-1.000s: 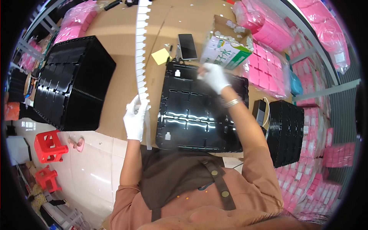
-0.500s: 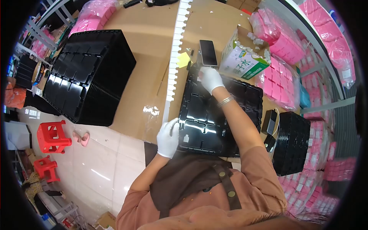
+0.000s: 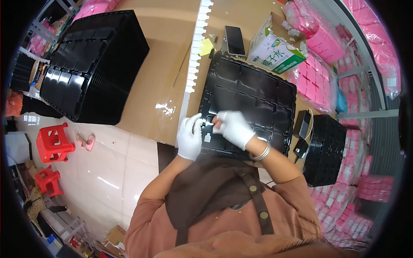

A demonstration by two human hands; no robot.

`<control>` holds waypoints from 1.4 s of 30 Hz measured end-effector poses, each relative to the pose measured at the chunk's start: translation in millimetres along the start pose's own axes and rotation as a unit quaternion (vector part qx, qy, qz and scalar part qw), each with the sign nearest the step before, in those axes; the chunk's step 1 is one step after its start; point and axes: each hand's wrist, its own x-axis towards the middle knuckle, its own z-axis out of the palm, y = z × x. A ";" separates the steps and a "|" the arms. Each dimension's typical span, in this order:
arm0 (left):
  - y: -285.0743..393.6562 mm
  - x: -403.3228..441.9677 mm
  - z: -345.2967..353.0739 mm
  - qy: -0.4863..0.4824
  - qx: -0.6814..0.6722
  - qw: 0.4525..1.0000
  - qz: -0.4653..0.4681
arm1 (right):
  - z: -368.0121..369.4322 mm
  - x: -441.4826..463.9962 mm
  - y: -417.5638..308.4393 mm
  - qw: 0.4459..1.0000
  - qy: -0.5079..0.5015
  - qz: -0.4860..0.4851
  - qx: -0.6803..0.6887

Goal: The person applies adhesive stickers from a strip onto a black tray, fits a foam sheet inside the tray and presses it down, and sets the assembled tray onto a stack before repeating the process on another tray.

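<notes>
Narrow grip on the left hand (image 3: 189,137), gloved fingertips bunched at the left edge of the black tray (image 3: 266,109), and whether they close on anything I can't tell! Over comes the right hand (image 3: 234,130), fingers curled, facing the left across a small gap, a whitish glint between them; blur hides whether that grip holds it. Both hands work low over the tray's near-left corner, and just below the fingertips sits a white label (image 3: 207,137), flat on the shiny black surface. The tray lies on the brown desk (image 3: 150,77), right in front of the person. Alongside its left edge runs a long white notched strip (image 3: 195,56), reaching down to the left hand. Beyond the tray's far edge: a yellow note (image 3: 206,47), a dark phone (image 3: 234,41), and a green-and-white carton (image 3: 275,49) with white scraps inside. Out wide on the left, a big stack of black trays (image 3: 116,69); across on the right, a smaller stack (image 3: 325,150), just beside a black adapter (image 3: 302,124).
</notes>
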 end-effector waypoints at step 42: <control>4.6 -2.8 3.8 0.001 0.073 0.997 0.018 | -296.3 48.5 296.2 0.843 0.289 0.317 -0.325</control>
